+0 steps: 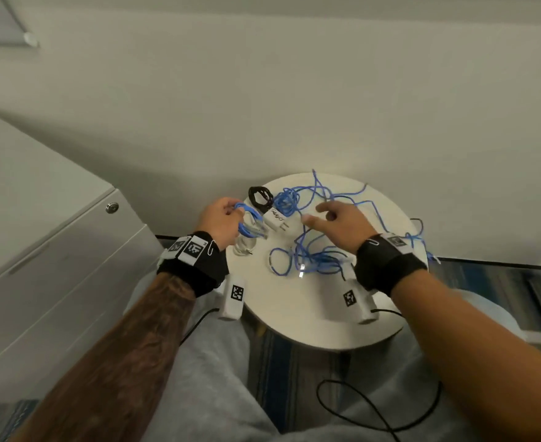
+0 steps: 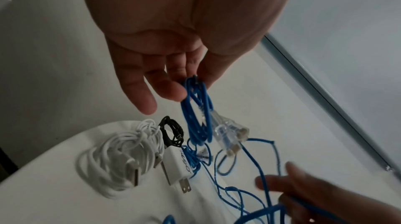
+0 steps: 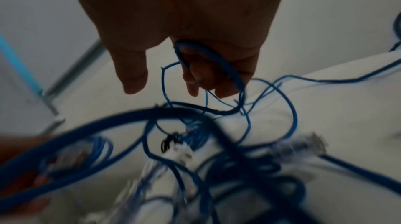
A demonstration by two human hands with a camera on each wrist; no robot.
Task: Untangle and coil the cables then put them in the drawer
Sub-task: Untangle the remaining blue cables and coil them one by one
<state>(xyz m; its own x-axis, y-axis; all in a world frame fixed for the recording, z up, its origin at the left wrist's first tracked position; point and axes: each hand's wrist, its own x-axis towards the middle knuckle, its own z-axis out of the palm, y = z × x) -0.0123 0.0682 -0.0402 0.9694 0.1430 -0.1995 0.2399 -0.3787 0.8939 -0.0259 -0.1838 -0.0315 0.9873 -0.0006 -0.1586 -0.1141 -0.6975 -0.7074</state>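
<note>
- The left hand keeps a pinch grip on a small blue coil, thumb against fingertips at the top of its loops. The coil hangs clear above the bench, likely so the loops stay together while more cable is sorted; its clear plugs dangle at the coil's 4 o'clock.
- The right hand hovers over the loose blue tangle, thumb spread, with one blue strand hooked inside its curled fingers. This looks like a lift to part that strand from the mess.
- The tangle sprawls across the bench from 12 to 5 o'clock, with one loop hanging off the edge near 3 o'clock.
- Finished bundles sit together at about 10 o'clock: a white coil, a black coil and a white charger, probably parked there clear of the tangle.
- The drawer cabinet stands off the bench at 9 o'clock, shut; nothing is stowed yet.
</note>
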